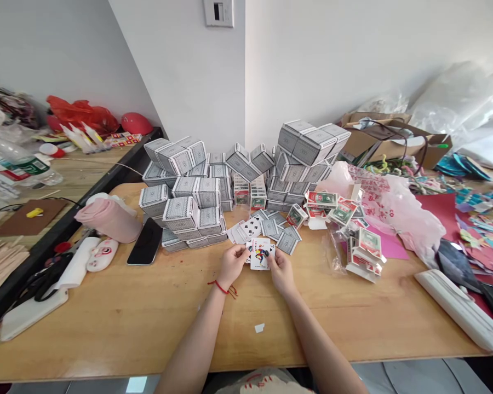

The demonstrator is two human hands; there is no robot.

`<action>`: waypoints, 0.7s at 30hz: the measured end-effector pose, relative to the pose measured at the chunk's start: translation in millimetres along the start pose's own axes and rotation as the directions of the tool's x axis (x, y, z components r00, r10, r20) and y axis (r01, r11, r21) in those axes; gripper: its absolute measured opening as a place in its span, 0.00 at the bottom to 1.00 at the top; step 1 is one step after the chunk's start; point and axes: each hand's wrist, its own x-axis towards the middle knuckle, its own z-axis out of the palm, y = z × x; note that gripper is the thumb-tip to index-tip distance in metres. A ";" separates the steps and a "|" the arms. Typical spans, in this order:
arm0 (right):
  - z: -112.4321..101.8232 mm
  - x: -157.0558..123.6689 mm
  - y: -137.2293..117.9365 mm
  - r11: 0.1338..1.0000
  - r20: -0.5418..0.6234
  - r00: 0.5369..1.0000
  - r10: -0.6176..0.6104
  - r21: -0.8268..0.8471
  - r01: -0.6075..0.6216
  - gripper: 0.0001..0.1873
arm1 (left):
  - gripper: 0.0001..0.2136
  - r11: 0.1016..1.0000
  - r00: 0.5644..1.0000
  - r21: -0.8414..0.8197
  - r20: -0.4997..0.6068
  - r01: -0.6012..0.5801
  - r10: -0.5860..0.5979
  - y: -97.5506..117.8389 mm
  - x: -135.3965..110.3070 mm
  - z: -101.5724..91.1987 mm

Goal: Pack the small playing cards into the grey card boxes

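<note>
Both my hands hold a few playing cards (pixel 260 255) just above the table, a joker facing up on top. My left hand (pixel 233 266) pinches the cards at their left edge; a red string bracelet circles that wrist. At the right edge, my right hand (pixel 282 272) grips them between thumb and fingers. Just beyond lie loose playing cards (pixel 252 226), some face up, others back up (pixel 288 241). Behind these stand stacked grey-patterned card blocks, in a left stack (pixel 182 214) and a right stack (pixel 308 143), with a bridging pair (pixel 239 160) between them.
Opened red and green card boxes (pixel 365 244) lie to the right beside a pink plastic bag (pixel 398 202). A phone (pixel 145 243), a pink cloth roll (pixel 109 220) and a white mouse (pixel 102 255) are at left. A white scrap (pixel 259 328) lies near the front edge.
</note>
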 end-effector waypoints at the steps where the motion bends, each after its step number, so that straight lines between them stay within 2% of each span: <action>1: 0.1 -0.1 -0.4 1.000 -0.001 1.000 0.003 -0.003 -0.003 0.19 | 0.11 1.000 1.000 0.001 -0.002 0.000 0.000 0.2 0.1 0.2; 10: 0.2 0.4 -0.5 1.000 -0.014 1.000 0.006 -0.023 -0.007 0.20 | 0.11 0.998 1.000 -0.062 0.003 0.016 -0.016 -0.5 -0.6 -1.3; 16: -0.6 -0.2 -0.4 1.000 -0.027 0.999 0.020 0.001 -0.020 0.19 | 0.13 0.967 0.984 -0.232 0.167 0.103 -0.065 -1.8 -1.3 -8.5; 21: -1.6 -0.6 -1.2 1.000 -0.060 0.998 -0.005 -0.023 0.004 0.18 | 0.12 0.977 0.977 -0.192 0.205 0.093 -0.053 1.6 0.3 -10.1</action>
